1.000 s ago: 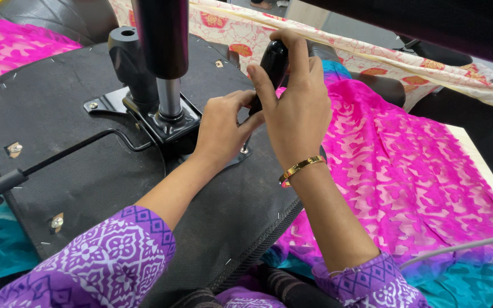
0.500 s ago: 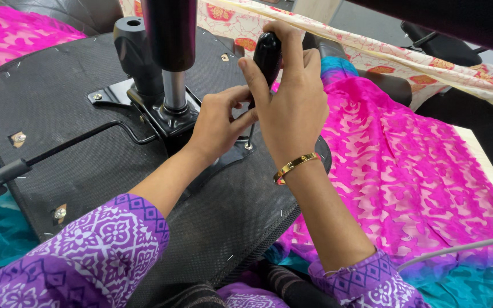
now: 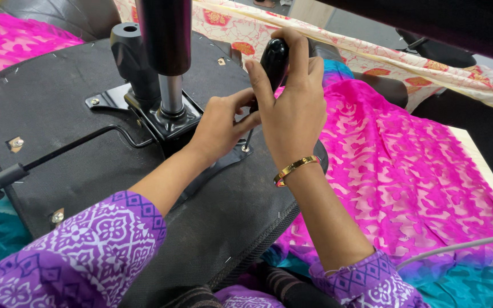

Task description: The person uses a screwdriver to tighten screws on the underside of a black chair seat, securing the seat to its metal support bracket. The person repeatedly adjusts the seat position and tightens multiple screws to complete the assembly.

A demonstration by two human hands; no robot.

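An upturned black chair seat (image 3: 58,108) lies in front of me, its metal mounting plate (image 3: 169,117) and gas column (image 3: 166,51) pointing up. My right hand (image 3: 292,108) is shut on the black handle of a screwdriver (image 3: 272,60), held upright. Its thin shaft runs down to a screw (image 3: 246,148) at the plate's right corner. My left hand (image 3: 221,128) pinches the shaft near the tip, resting against the plate. A gold bangle (image 3: 295,170) sits on my right wrist.
A black lever (image 3: 7,174) sticks out left from the seat's underside. Pink and teal patterned fabric (image 3: 406,182) covers the surface at right, with cream floral cloth (image 3: 372,57) behind. A grey cable (image 3: 457,248) crosses the lower right.
Both hands stay on the screwdriver at the same screw. The view has shifted slightly; my right hand's grip on the handle has turned a little.
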